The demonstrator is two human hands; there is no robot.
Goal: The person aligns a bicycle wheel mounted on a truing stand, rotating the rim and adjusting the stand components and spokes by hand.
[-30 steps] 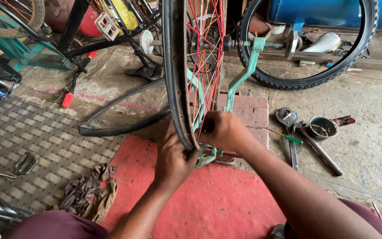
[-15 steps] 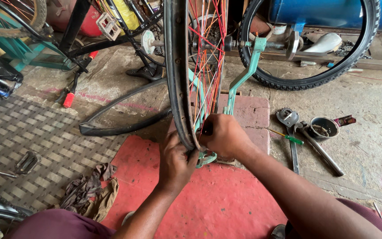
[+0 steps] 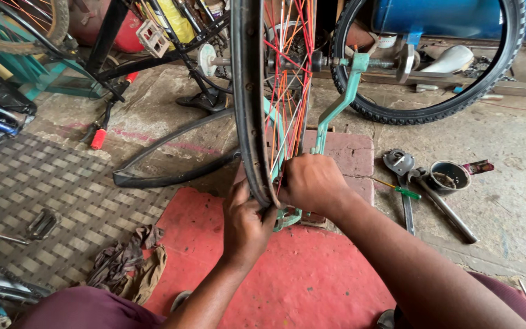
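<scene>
Head view: upright dark-rimmed wheel [image 3: 248, 103], red and orange spokes [image 3: 287, 73].

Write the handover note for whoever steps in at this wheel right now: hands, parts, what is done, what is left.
Left hand: gripping the rim strip and rim at the bottom of the bicycle wheel.
Right hand: closed on the rim's other side, among the red spokes; whether it holds a tool is hidden.
The wheel stands upright in a teal truing stand on a red mat.
A loose tyre lies on the floor at left.
Wrenches and a small tin lie at right.
Done: tyre is off.
Left: cannot tell how far the rim work has got.
</scene>
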